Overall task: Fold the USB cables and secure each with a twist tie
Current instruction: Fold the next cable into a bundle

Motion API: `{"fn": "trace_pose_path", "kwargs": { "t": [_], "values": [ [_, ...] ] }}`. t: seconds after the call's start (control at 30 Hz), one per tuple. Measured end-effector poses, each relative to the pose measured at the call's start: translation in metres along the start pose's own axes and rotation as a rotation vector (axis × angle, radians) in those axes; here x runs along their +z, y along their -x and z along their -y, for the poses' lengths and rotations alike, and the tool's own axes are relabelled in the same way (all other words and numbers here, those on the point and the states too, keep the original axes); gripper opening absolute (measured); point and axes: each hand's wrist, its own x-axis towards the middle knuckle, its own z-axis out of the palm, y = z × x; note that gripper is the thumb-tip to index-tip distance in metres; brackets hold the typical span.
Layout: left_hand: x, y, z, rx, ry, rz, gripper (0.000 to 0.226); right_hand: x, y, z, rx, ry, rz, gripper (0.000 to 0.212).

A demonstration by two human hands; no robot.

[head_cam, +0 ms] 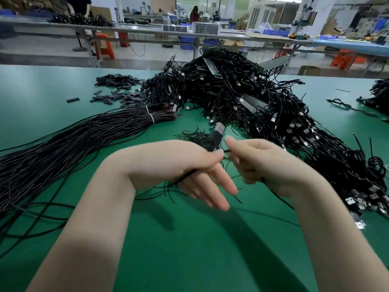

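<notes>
**Our hands over the green desk, one cable between them**

Nearest us lies the smooth green desk point(189, 249), matte and slightly glossy where the room light falls on it. Above it our left hand point(181, 165) pinches a black USB cable point(214, 140) between thumb and forefinger just under its plug, while the other fingers stretch out straight and downward; the thin cord runs across the palm side of that hand. The plug stands upright, a dark moulded body with a silvery metal tip, blurred. Our right hand point(256, 163) is curled into a loose fist just beside the left, gripping the cord, which trails away under the wrist towards the desk.

To the left, a thick sheaf of long black wires point(73, 148) lies flat, bound near its far end with two white ties point(150, 116). Just beyond the hands sits a small scatter of thin black twist ties point(193, 134). Behind that rises a big tangled heap of cables point(242, 91) with metal plugs glinting, spilling down the right side. Farther left lies a pile of small flat dark pieces point(117, 87).

Beyond the desk we see a workshop: long grey benches point(147, 31), orange stools point(104, 47), blue bins point(187, 42), and a person point(194, 14) standing far off.
</notes>
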Motion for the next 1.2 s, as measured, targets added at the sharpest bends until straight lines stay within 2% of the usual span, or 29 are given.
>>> {"fn": "trace_pose_path", "kwargs": {
  "t": [0.07, 0.17, 0.3, 0.43, 0.5, 0.57, 0.67, 0.73, 0.77, 0.83, 0.93, 1.1, 1.17, 1.2],
  "values": [
    [0.004, -0.009, 0.003, -0.025, -0.026, -0.124, 0.048, -0.004, 0.007, 0.011, -0.061, -0.114, -0.014, 0.036],
    [0.003, -0.017, 0.008, 0.145, 0.301, -0.301, 0.050, 0.001, 0.015, 0.022, -0.204, -0.123, 0.034, 0.030],
    [-0.006, -0.009, 0.002, 0.391, 0.713, -0.288, 0.050, 0.013, 0.015, 0.023, -0.260, -0.135, 0.199, 0.028],
    [-0.011, -0.007, 0.000, 0.509, 0.838, -0.301, 0.052, 0.027, 0.001, 0.002, -0.117, -0.125, 0.383, 0.030],
    [-0.009, -0.006, -0.001, 0.545, 0.841, -0.249, 0.055, 0.030, -0.007, -0.011, -0.022, -0.086, 0.427, 0.031],
    [-0.008, -0.002, -0.001, 0.549, 0.794, -0.168, 0.056, 0.028, -0.012, -0.020, 0.042, -0.027, 0.388, 0.034],
    [-0.007, 0.005, 0.001, 0.507, 0.600, -0.034, 0.050, 0.016, -0.015, -0.024, 0.047, 0.098, 0.126, 0.039],
    [-0.005, 0.007, 0.001, 0.496, 0.460, -0.057, 0.047, 0.007, -0.017, -0.024, 0.003, 0.158, -0.039, 0.038],
    [-0.004, 0.007, 0.000, 0.510, 0.431, -0.110, 0.047, 0.004, -0.017, -0.025, -0.023, 0.163, -0.066, 0.040],
    [-0.004, 0.006, -0.002, 0.579, 0.475, -0.216, 0.050, -0.001, -0.015, -0.025, -0.048, 0.190, -0.013, 0.047],
    [-0.006, 0.003, -0.004, 0.639, 0.547, -0.392, 0.056, 0.001, -0.011, -0.025, 0.013, 0.237, 0.177, 0.049],
    [-0.008, 0.000, 0.000, 0.555, 0.231, -0.852, 0.049, 0.010, -0.006, -0.020, 0.072, 0.177, 0.515, 0.041],
    [-0.008, 0.000, -0.002, 0.558, 0.244, -0.877, 0.049, 0.013, -0.005, -0.019, 0.084, 0.143, 0.554, 0.040],
    [-0.007, 0.001, -0.004, 0.591, 0.360, -0.793, 0.051, 0.015, -0.006, -0.020, 0.089, 0.136, 0.526, 0.040]
  ]
}}
